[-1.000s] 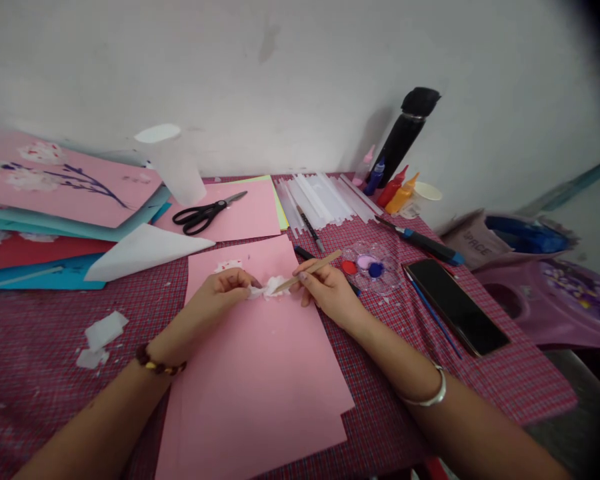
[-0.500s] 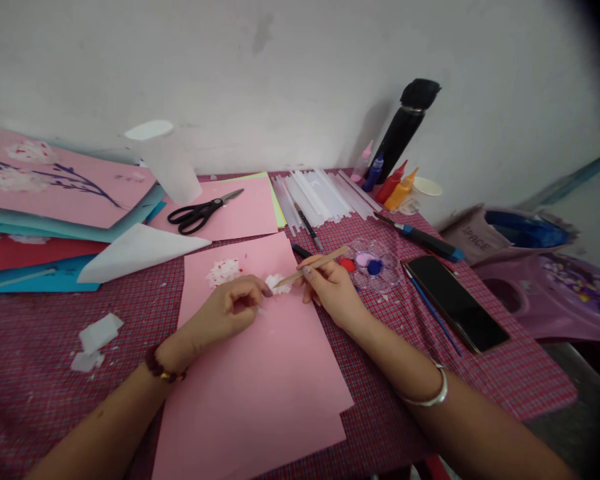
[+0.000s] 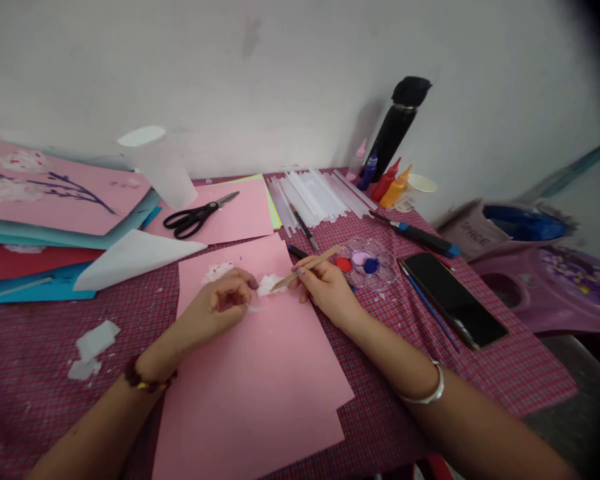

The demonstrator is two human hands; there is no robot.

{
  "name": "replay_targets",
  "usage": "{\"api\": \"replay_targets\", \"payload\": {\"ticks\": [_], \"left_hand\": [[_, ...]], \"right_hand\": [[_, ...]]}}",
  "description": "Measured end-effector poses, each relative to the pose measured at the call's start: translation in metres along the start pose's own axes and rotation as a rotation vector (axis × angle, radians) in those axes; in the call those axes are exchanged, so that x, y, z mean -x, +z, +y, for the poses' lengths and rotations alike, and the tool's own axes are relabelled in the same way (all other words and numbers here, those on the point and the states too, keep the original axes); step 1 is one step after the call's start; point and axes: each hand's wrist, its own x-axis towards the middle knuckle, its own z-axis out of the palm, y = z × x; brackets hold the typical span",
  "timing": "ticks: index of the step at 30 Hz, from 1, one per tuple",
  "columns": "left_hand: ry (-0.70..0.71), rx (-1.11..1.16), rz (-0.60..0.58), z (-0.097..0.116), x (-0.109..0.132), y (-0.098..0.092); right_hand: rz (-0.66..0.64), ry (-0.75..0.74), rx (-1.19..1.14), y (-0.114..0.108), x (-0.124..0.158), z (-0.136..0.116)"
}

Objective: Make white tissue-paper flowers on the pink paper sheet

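The pink sheet (image 3: 260, 387) lies before the person. Over its left edge, the left hand (image 3: 213, 312) is loosely curled, thumb and forefinger apart; a blurred white scrap (image 3: 254, 308) shows by the thumb, and whether it is pinched cannot be told. At the sheet's right edge, the right hand (image 3: 330, 290) has its fingers closed around a wooden stick (image 3: 325, 256), whose tip meets a white paper clump (image 3: 268, 285) on the sheet's upper part. Scissors (image 3: 196, 217) lie beyond the sheet; a paint palette (image 3: 387, 270) sits to its right.
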Motion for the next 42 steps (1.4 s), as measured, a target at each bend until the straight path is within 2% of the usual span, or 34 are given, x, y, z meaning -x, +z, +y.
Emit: {"api": "replay_targets", "payload": {"ticks": [3, 5, 6, 8, 10, 14, 17, 20, 24, 29, 32, 38, 42], "left_hand": [[-0.05, -0.046, -0.175, 0.011, -0.003, -0.006], [-0.156, -0.079, -0.301, 0.017, -0.009, -0.003], [-0.209, -0.097, -0.325, 0.019, -0.012, 0.0], [-0.27, -0.13, -0.285, 0.021, -0.018, 0.008], [-0.279, -0.184, -0.186, 0.02, -0.024, 0.018], [-0.223, -0.349, -0.01, 0.014, -0.028, 0.03], [-0.175, -0.431, 0.041, 0.009, -0.029, 0.032], [-0.185, -0.454, 0.067, 0.004, -0.031, 0.032], [-0.19, -0.408, 0.077, 0.0, -0.032, 0.033], [-0.162, -0.381, 0.089, -0.002, -0.033, 0.034], [-0.167, -0.356, 0.093, 0.0, -0.034, 0.033], [-0.165, -0.299, 0.078, -0.002, -0.034, 0.028], [-0.164, -0.338, 0.079, -0.007, -0.036, 0.023]], "right_hand": [[0.02, 0.003, -0.002, 0.001, -0.002, 0.001], [0.037, 0.005, 0.005, 0.002, -0.003, 0.001], [0.042, 0.007, 0.006, 0.002, -0.003, 0.001], [0.042, 0.014, 0.006, 0.003, -0.004, 0.0], [0.036, 0.02, 0.003, 0.002, -0.004, 0.0], [0.037, 0.022, 0.013, 0.001, -0.004, -0.001], [0.038, 0.031, 0.006, 0.0, -0.005, -0.002], [0.076, 0.001, -0.034, -0.001, -0.002, -0.004], [0.112, -0.116, -0.03, -0.004, 0.007, -0.009], [0.025, -0.222, 0.227, -0.005, 0.016, -0.007], [0.016, -0.268, 0.382, -0.005, 0.017, -0.003], [-0.018, -0.278, 0.48, -0.006, 0.018, -0.005], [-0.025, -0.296, 0.5, -0.005, 0.019, -0.006]]}}
